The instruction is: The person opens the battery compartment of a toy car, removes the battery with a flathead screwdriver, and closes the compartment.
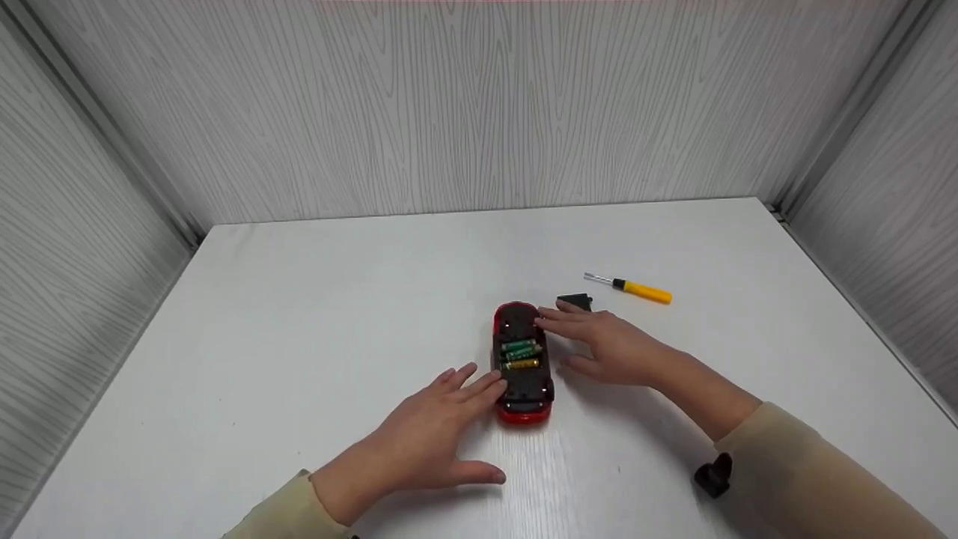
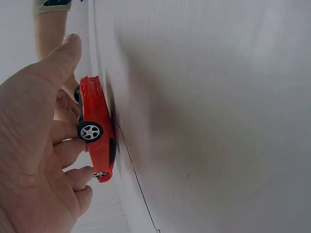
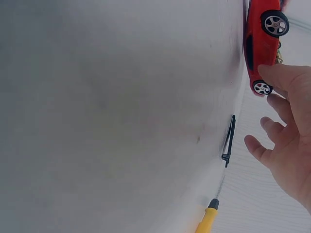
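A red toy car (image 1: 524, 413) lies upside down on the table, its black underside facing up. In its open battery compartment lie two green batteries (image 1: 519, 346) and a yellow battery (image 1: 522, 364); one green one sits slightly askew. My left hand (image 1: 423, 430) touches the car's near left edge with extended fingertips, its thumb spread away. On the opposite side, my right hand (image 1: 610, 346) has loosely extended fingers at the far right end. In the right wrist view its thumb meets the red side (image 3: 265, 46). Beyond those fingers lies a small black cover (image 1: 575, 300), partly hidden.
A screwdriver (image 1: 647, 292) with a yellow handle lies at the back right of the white table (image 1: 337, 299). Wood-grain panels (image 1: 479, 105) stand at the back and both sides. In the left wrist view, a thin dark line (image 2: 138, 178) runs from near the car.
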The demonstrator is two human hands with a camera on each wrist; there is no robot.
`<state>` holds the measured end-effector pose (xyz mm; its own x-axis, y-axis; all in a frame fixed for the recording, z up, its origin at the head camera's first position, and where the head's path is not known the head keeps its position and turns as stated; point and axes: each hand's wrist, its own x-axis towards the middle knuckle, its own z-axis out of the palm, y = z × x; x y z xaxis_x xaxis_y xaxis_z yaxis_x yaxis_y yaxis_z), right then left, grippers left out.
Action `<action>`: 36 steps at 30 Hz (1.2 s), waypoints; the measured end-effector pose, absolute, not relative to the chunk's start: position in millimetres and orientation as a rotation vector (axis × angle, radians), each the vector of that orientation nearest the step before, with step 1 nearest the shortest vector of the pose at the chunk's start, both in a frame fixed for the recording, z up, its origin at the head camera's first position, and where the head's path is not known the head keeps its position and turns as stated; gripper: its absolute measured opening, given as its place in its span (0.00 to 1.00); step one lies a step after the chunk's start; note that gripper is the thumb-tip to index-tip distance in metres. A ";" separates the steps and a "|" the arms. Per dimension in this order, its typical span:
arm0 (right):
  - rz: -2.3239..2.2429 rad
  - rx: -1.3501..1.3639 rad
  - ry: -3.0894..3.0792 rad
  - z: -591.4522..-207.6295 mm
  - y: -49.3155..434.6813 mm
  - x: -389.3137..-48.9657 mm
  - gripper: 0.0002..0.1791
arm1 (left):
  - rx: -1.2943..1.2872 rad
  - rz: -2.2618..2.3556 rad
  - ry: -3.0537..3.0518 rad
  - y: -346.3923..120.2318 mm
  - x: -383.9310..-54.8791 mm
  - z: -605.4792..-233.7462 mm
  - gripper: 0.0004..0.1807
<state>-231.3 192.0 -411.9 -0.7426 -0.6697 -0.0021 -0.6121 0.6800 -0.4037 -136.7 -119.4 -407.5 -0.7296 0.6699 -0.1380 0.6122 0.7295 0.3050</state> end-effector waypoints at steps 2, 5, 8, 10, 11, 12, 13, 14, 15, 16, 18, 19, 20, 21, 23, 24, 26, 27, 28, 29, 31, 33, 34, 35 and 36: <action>-0.596 -1.063 2.743 -412.4 193.3 -230.9 0.35 | 1.011 0.348 2.707 -119.8 -137.2 -407.4 0.59; -0.621 -1.077 2.746 -413.6 195.1 -229.7 0.34 | 1.005 0.347 2.717 -121.0 -138.0 -407.5 0.59; -0.632 -1.096 2.755 -414.7 196.8 -227.2 0.34 | 0.990 0.344 2.718 -122.4 -138.7 -407.6 0.59; -0.625 -1.114 2.765 -415.3 198.1 -225.1 0.34 | 0.974 0.345 2.718 -123.3 -139.9 -407.8 0.59; -0.621 -1.120 2.770 -415.5 198.7 -224.0 0.34 | 0.968 0.346 2.720 -124.0 -140.2 -407.4 0.59; -0.617 -1.123 2.775 -415.6 199.4 -222.9 0.34 | 0.964 0.348 2.722 -124.8 -140.6 -407.2 0.59; -0.610 -1.124 2.780 -415.6 200.1 -221.8 0.34 | 0.960 0.351 2.725 -125.6 -141.2 -407.1 0.59; -0.601 -1.130 2.786 -415.8 200.7 -220.7 0.33 | 0.957 0.355 2.729 -126.4 -141.7 -407.0 0.59; -0.597 -1.128 2.787 -415.7 201.3 -219.5 0.33 | 0.955 0.360 2.733 -127.2 -142.1 -406.7 0.59; -0.595 -1.132 2.788 -415.5 202.0 -218.2 0.34 | 0.954 0.364 2.737 -128.2 -142.6 -406.8 0.59; -0.588 -1.135 2.787 -415.0 203.2 -215.3 0.34 | 0.951 0.377 2.746 -129.9 -143.4 -406.9 0.59; -0.582 -1.144 2.787 -414.6 203.7 -213.6 0.33 | 0.949 0.381 2.751 -130.7 -143.7 -406.9 0.59; -0.578 -1.150 2.785 -414.3 204.3 -212.0 0.33 | 0.946 0.384 2.755 -131.4 -144.0 -406.9 0.59; -0.575 -1.153 2.782 -413.9 204.7 -210.4 0.33 | 0.944 0.388 2.759 -132.1 -144.3 -407.1 0.59; -0.568 -1.159 2.784 -413.6 206.0 -207.3 0.33 | 0.943 0.392 2.769 -133.4 -145.4 -407.9 0.59; -0.564 -1.160 2.785 -413.4 206.6 -205.8 0.33 | 0.942 0.391 2.773 -134.1 -146.0 -408.3 0.59; -0.554 -1.166 2.789 -413.3 207.8 -202.9 0.33 | 0.938 0.385 2.780 -135.2 -147.5 -409.2 0.59; -0.549 -1.171 2.789 -413.4 208.3 -201.4 0.33 | 0.937 0.384 2.783 -135.8 -148.1 -409.6 0.59; -0.543 -1.171 2.790 -413.4 208.8 -199.9 0.33 | 0.933 0.382 2.786 -136.3 -148.8 -409.9 0.59; -0.538 -1.174 2.789 -413.2 208.9 -198.3 0.33 | 0.927 0.383 2.790 -136.7 -149.3 -409.9 0.59; -0.527 -1.180 2.788 -412.8 209.2 -194.8 0.33 | 0.925 0.385 2.802 -137.5 -150.8 -410.2 0.59; -0.518 -1.181 2.786 -412.4 209.3 -191.2 0.34 | 0.920 0.393 2.812 -138.1 -152.4 -410.7 0.59; -0.514 -1.178 2.787 -412.0 209.4 -189.3 0.34 | 0.919 0.398 2.818 -138.4 -153.3 -410.8 0.59; -0.511 -1.177 2.787 -411.5 209.4 -187.4 0.34 | 0.916 0.405 2.824 -138.6 -154.2 -411.0 0.60; -0.508 -1.176 2.787 -411.1 209.6 -185.8 0.34 | 0.914 0.414 2.827 -138.8 -155.3 -411.2 0.60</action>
